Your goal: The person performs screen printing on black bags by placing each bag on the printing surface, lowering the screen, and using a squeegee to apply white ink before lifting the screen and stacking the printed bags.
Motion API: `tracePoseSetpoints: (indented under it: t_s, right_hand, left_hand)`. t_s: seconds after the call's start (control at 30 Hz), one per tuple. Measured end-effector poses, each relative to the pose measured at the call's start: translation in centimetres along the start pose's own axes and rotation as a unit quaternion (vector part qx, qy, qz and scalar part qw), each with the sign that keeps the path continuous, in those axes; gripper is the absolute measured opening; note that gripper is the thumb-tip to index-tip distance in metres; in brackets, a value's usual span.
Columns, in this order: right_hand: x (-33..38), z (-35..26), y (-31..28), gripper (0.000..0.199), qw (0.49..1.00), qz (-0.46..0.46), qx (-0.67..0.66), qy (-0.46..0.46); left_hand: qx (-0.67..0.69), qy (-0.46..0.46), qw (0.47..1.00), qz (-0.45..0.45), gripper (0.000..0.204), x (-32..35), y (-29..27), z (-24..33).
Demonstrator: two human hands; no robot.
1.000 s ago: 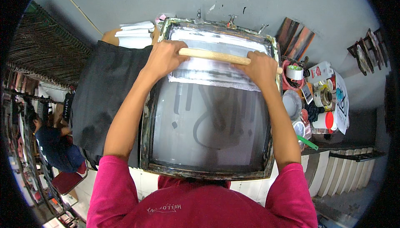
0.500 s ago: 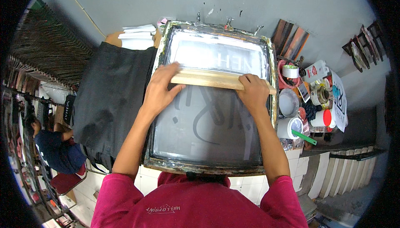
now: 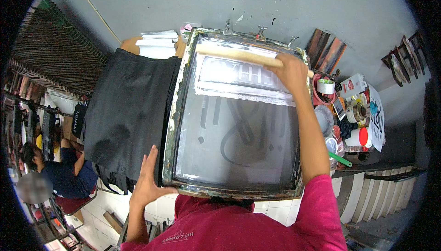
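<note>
A screen-printing frame (image 3: 170,147) with a paint-stained rim lies before me. Its grey mesh (image 3: 257,168) shows dark lettering and a curved design, and white ink (image 3: 213,71) covers the far part. My right hand (image 3: 294,73) grips the right end of a long wooden squeegee (image 3: 234,56), which lies across the far end of the screen, slightly tilted. Off the squeegee, my left hand (image 3: 149,182) is open with fingers spread, its thumb near the frame's near left corner. Black fabric bags (image 3: 126,108) lie stacked left of the frame.
White papers (image 3: 157,44) rest behind the bags. Tubs, a tape roll (image 3: 325,86), a red-lidded jar (image 3: 358,137) and a green-handled tool (image 3: 340,159) crowd the right side. Another person (image 3: 66,173) sits at the left. Metal clamps (image 3: 262,32) stand along the far rim.
My left hand has let go of the squeegee and come down to the frame's near left corner. My right hand has moved the squeegee away toward the far end, exposing a white ink band.
</note>
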State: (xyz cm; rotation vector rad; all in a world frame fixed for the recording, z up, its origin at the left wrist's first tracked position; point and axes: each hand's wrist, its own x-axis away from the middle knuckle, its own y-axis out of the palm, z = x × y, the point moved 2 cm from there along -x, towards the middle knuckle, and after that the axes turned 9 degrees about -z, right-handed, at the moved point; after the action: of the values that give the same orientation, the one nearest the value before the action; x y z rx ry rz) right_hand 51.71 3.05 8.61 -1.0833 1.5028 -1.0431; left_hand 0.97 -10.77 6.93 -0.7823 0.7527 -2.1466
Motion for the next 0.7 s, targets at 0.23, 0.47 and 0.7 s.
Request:
tracePoseSetpoints:
  t_s: [0.23, 0.47, 0.7]
  right_hand:
    - [-9.1, 2.4, -0.3, 0.067, 0.988, -0.153, 0.023, 0.01]
    - [-10.1, 3.3, 0.8, 0.076, 0.989, -0.144, -0.031, 0.018]
    - [-2.1, 1.1, -11.0, 0.068, 0.991, 0.068, -0.087, -0.073]
  left_hand:
    - [-0.09, 0.053, 0.994, 0.038, 0.144, 0.9, 3.7, -3.1]
    - [-0.083, 0.093, 0.985, 0.116, 0.148, 1.3, 5.6, -5.3]
    - [0.094, 0.183, 0.932, 0.297, 0.153, 1.8, 7.3, -5.6]
